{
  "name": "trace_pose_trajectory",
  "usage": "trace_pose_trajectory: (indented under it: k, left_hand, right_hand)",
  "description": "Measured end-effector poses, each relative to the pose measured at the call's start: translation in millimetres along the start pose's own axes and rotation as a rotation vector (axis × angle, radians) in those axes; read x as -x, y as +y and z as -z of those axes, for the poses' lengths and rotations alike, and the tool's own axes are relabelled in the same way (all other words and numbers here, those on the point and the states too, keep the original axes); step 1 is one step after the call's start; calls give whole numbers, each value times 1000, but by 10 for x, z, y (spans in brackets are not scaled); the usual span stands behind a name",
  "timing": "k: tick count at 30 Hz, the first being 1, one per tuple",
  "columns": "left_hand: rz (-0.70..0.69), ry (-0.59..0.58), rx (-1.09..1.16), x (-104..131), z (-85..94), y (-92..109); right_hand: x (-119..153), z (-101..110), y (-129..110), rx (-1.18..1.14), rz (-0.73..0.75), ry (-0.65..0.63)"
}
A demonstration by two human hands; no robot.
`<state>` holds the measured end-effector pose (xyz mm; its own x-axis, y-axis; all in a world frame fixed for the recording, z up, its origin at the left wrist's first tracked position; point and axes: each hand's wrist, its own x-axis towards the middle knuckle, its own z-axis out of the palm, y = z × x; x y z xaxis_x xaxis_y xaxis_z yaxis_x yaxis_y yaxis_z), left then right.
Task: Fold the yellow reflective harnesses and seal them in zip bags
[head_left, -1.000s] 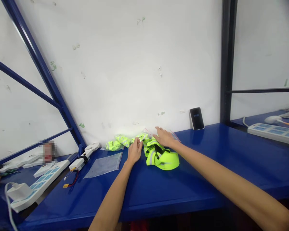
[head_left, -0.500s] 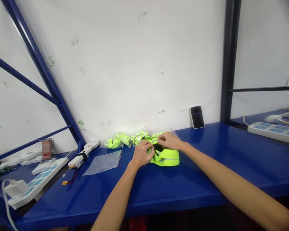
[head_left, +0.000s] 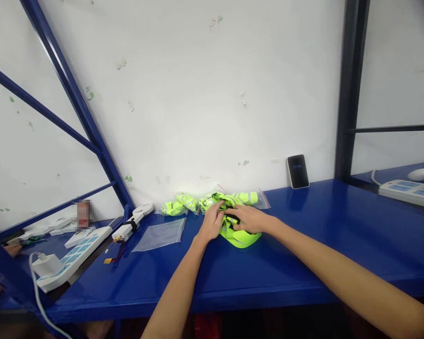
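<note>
A loose neon-yellow reflective strap (head_left: 240, 239) with black parts lies bunched on the blue table. My left hand (head_left: 212, 222) is closed at its left side, fingers bent onto the bunch. From the right, my right hand (head_left: 248, 218) reaches over the strap with its fingers on the black part, partly curled around it. Behind my hands, along the wall, lie several clear bags with folded yellow straps (head_left: 173, 207). A flat clear zip bag (head_left: 159, 235) rests to the left of my left hand.
A white handheld fan (head_left: 142, 210) and a white device with wires (head_left: 124, 230) lie at the left, beside a power strip (head_left: 76, 256). A phone-like clock (head_left: 298, 172) leans on the wall. Another power strip (head_left: 410, 190) is at the right. A person's hand (head_left: 12, 248) shows far left.
The view has shifted left, so the scene sits further right. My right hand has come down onto the strap, closer to my left hand, and the strap's front loop has changed shape.
</note>
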<state>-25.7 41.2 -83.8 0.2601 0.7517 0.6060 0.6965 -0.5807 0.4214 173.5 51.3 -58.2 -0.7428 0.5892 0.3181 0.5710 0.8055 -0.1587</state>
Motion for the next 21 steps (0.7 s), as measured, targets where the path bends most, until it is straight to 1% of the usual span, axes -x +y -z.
trace_pose_trajectory:
  k: [2, 4, 5, 8, 10, 11, 13, 15, 19, 21]
  left_hand:
    - [-28, 20, 40, 3, 29, 30]
    - [1, 60, 57, 10, 63, 65]
    - [25, 98, 59, 14, 83, 84]
    - [56, 284, 49, 18, 156, 139]
    - [47, 399, 21, 14, 210, 169]
    - [39, 434, 5, 10, 234, 179]
    - [20, 462, -11, 3, 271, 185]
    - [3, 462, -12, 4, 289, 180]
    - [-4, 448, -40, 43, 290, 171]
    - [-20, 426, -40, 62, 285, 179]
  right_hand:
    - [10, 48, -44, -21, 2, 74]
    - [24, 116, -84, -89, -8, 191]
    - [31, 148, -101, -142, -16, 248]
    - [40, 212, -121, -378, -33, 382]
    - [28, 218, -109, -566, -42, 439]
    - [16, 213, -97, -650, -46, 458]
    - [-13, 194, -67, -778, -53, 482]
    - [-43, 176, -42, -846, -63, 507]
    - [-64, 168, -44, -872, -102, 559]
    - [-55, 178, -62, -900, -103, 532]
